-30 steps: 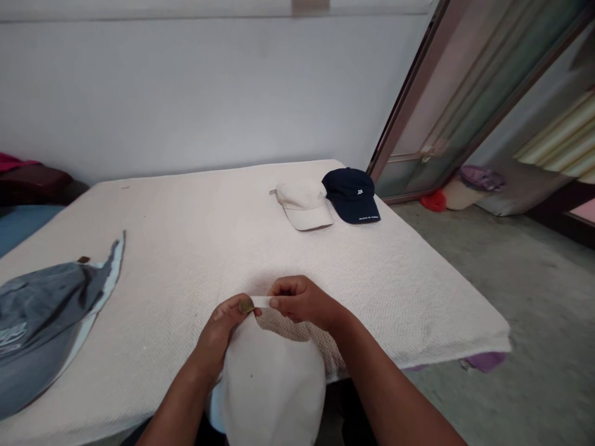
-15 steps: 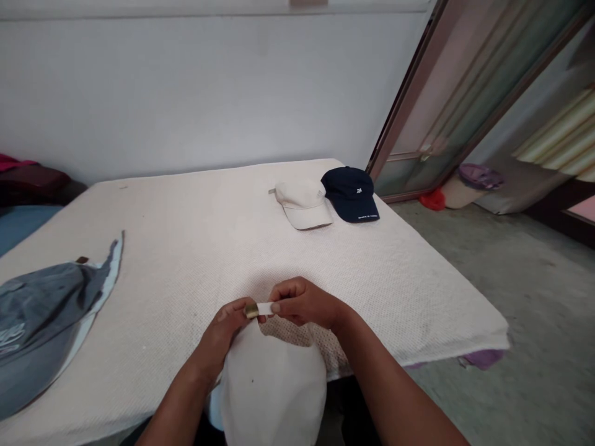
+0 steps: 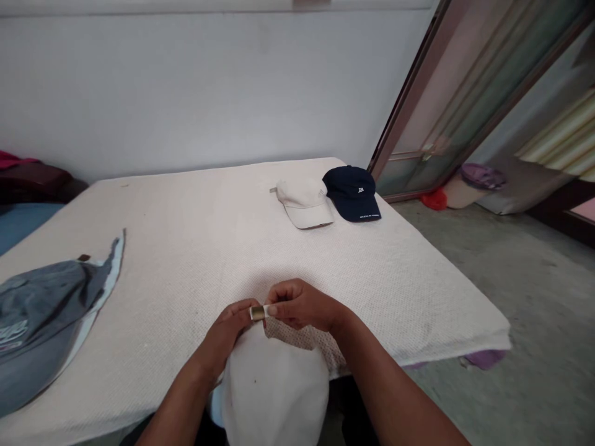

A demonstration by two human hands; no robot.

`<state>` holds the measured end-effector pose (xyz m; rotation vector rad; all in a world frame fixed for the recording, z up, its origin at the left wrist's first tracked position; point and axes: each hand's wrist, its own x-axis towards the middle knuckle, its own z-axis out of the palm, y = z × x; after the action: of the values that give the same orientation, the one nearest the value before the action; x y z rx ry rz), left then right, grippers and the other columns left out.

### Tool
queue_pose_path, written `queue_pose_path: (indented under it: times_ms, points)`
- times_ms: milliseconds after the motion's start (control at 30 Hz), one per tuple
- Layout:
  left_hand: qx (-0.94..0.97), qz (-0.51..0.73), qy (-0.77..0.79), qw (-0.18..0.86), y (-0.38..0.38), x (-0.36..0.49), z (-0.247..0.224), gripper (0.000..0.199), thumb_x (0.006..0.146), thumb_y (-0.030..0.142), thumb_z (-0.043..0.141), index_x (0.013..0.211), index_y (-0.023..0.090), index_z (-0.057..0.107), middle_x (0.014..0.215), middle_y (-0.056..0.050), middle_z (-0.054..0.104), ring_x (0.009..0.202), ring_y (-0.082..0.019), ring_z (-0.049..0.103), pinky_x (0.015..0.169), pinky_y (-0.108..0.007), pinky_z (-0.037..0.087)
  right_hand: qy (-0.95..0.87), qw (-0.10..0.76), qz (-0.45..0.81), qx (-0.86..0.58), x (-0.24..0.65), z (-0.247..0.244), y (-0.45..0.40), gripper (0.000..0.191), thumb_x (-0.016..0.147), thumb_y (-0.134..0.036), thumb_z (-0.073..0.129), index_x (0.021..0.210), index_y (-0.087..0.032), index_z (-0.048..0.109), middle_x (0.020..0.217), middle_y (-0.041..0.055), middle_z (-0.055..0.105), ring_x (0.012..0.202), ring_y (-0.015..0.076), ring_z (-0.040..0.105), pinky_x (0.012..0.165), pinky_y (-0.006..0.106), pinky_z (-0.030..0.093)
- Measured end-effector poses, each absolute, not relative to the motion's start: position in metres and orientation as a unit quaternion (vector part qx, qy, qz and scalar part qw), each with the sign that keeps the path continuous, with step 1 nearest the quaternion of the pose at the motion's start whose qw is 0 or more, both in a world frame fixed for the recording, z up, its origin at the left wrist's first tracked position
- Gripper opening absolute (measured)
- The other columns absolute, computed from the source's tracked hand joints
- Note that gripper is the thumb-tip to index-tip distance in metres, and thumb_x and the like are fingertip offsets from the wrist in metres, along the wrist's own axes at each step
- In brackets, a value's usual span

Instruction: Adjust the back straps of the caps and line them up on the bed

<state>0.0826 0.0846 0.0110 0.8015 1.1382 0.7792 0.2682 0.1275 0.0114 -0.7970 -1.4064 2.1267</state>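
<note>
A cream cap [image 3: 279,390] is held at the table's near edge, its back opening toward the far side. My left hand [image 3: 231,325] is closed at the left side of that opening, gripping the cap beside a brass-coloured buckle [image 3: 257,313]. My right hand [image 3: 304,303] pinches the white strap [image 3: 266,311] between thumb and fingers, close to the buckle's right side. The strap passes at the buckle, but its path behind the metal is hidden. The cap's lower part runs out of view.
A second cream cap [image 3: 302,204] and a navy cap [image 3: 353,192] lie side by side at the table's far right. A grey cap [image 3: 41,316] sits at the left edge. The table wears a white textured cover [image 3: 186,260]; a wall stands behind.
The white strap between buckle and right fingers has become shorter. The buckle and my right fingers are now closer together, with the buckle shifted slightly right. The other caps stay put.
</note>
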Motion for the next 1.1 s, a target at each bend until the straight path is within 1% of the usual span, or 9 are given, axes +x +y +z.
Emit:
queue_pose_path:
  times_ms: [267,367,467,533,633,767,867,967,1100]
  points:
    - [0.345,0.365,0.493,0.710,0.087,0.083,0.013,0.013,0.074,0.029,0.059,0.068,0.017,0.062,0.060,0.001,0.058,0.053,-0.013,0.048,0.050,-0.022,0.035,-0.486,0.295,0.770,-0.291,0.270,0.009,0.126,0.016,0.078,-0.023,0.059,0.093,-0.016,0.059,0.059,-0.0065,0.045,0.043,0.0029,0.034,0.040,0.018,0.024]
    - [0.337,0.369,0.549,0.670,0.086,0.085,0.014,0.009,0.067,0.025,0.068,0.074,0.019,0.068,0.069,-0.002,0.065,0.064,-0.017,0.057,0.056,-0.023,0.040,-0.495,0.309,0.763,-0.276,0.265,0.006,0.125,0.017,0.077,-0.022,0.060,0.094,-0.016,0.059,0.059,-0.0059,0.048,0.043,0.0035,0.036,0.041,0.019,0.025]
    - [0.320,0.370,0.611,0.622,0.085,0.088,0.014,0.028,0.057,0.018,0.076,0.085,0.022,0.071,0.085,-0.004,0.071,0.078,-0.021,0.062,0.063,-0.025,0.043,-0.490,0.324,0.763,-0.270,0.261,0.004,0.124,0.018,0.078,-0.025,0.061,0.093,-0.016,0.059,0.058,-0.0061,0.049,0.043,0.0031,0.033,0.042,0.019,0.025]
    - [0.317,0.363,0.583,0.654,0.084,0.089,0.014,0.028,0.060,0.021,0.075,0.088,0.022,0.071,0.082,-0.005,0.072,0.074,-0.022,0.063,0.063,-0.027,0.044,-0.494,0.334,0.756,-0.270,0.261,0.003,0.123,0.019,0.078,-0.027,0.062,0.093,-0.016,0.058,0.059,-0.0055,0.051,0.044,0.0034,0.035,0.043,0.019,0.027]
    - [0.298,0.371,0.493,0.728,0.084,0.088,0.012,0.014,0.069,0.027,0.068,0.079,0.017,0.071,0.072,-0.006,0.071,0.064,-0.020,0.062,0.060,-0.028,0.045,-0.508,0.326,0.745,-0.284,0.265,0.005,0.123,0.021,0.081,-0.032,0.059,0.094,-0.015,0.058,0.066,-0.0016,0.057,0.050,0.0057,0.045,0.050,0.021,0.036]
    - [0.242,0.420,0.450,0.750,0.087,0.081,0.006,0.017,0.073,0.029,0.065,0.069,0.013,0.068,0.064,-0.006,0.068,0.054,-0.015,0.057,0.056,-0.025,0.044,-0.507,0.283,0.751,-0.314,0.273,0.006,0.123,0.024,0.085,-0.037,0.052,0.088,-0.014,0.059,0.071,0.0020,0.060,0.056,0.0085,0.054,0.056,0.023,0.042]
    - [0.229,0.430,0.437,0.756,0.088,0.078,0.004,0.014,0.073,0.027,0.065,0.071,0.013,0.067,0.062,-0.005,0.067,0.053,-0.015,0.057,0.055,-0.025,0.044,-0.495,0.257,0.775,-0.298,0.275,0.003,0.123,0.018,0.080,-0.032,0.059,0.079,-0.014,0.057,0.064,-0.0006,0.057,0.051,0.0075,0.051,0.050,0.021,0.039]
    - [0.241,0.413,0.434,0.764,0.087,0.080,0.004,0.013,0.071,0.025,0.067,0.075,0.013,0.068,0.063,-0.006,0.068,0.054,-0.016,0.059,0.055,-0.026,0.045,-0.463,0.262,0.796,-0.289,0.273,0.001,0.122,0.015,0.075,-0.026,0.064,0.076,-0.014,0.056,0.058,-0.0043,0.052,0.044,0.0044,0.042,0.043,0.018,0.030]
    - [0.251,0.389,0.467,0.754,0.087,0.083,0.003,0.019,0.065,0.025,0.072,0.080,0.014,0.069,0.066,-0.005,0.069,0.056,-0.016,0.060,0.055,-0.025,0.045,-0.450,0.252,0.809,-0.282,0.271,0.003,0.123,0.016,0.074,-0.027,0.066,0.075,-0.014,0.056,0.057,-0.0037,0.054,0.041,0.0030,0.037,0.040,0.018,0.025]
